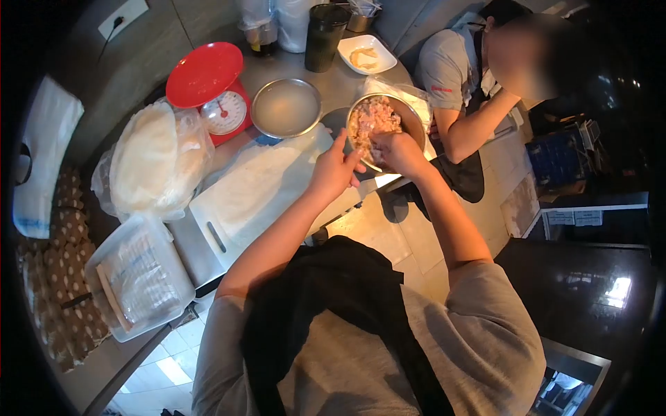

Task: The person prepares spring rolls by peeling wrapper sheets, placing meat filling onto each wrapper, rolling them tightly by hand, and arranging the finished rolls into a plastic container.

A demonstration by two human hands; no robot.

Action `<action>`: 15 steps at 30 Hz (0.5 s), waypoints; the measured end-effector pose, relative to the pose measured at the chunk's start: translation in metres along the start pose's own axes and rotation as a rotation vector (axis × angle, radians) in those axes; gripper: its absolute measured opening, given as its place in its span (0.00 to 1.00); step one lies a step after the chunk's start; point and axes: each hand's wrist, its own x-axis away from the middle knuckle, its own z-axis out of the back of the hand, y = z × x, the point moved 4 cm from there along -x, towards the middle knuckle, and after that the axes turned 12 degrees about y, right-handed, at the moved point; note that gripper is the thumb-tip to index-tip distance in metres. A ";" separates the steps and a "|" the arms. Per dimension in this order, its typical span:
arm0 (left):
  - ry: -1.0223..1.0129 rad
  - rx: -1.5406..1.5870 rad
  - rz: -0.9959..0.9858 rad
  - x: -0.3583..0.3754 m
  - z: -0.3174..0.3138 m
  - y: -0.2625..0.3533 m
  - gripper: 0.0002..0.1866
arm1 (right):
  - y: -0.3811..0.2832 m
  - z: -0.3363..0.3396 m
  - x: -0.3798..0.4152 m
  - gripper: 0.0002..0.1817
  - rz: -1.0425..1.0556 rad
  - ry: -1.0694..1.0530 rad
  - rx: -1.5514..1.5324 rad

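A round metal bowl holds a pink, chunky minced meat mixture. Reaching in over the near rim, my right hand has its fingers curled into the meat, with the fingertips partly hidden. At the bowl's left side is my left hand, fingers apart and one finger extended up along the outer wall. Below and left of that hand lies a long white cutting board. A second metal bowl with cloudy liquid stands behind the board.
A red dial scale and a plastic bag of round white wrappers are at left. Nearer sits a clear plastic tub. A white dish and a dark tumbler stand behind. Another person sits close at right.
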 end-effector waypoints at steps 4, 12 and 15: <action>0.052 0.009 0.010 -0.018 -0.017 -0.005 0.37 | 0.012 0.008 -0.010 0.16 0.069 -0.321 0.126; 0.065 0.070 0.032 -0.028 -0.017 -0.013 0.37 | 0.040 0.019 -0.057 0.23 -0.150 -0.286 0.107; 0.041 0.197 0.073 -0.024 -0.019 -0.012 0.36 | 0.045 0.009 -0.046 0.36 -0.247 -0.332 -0.168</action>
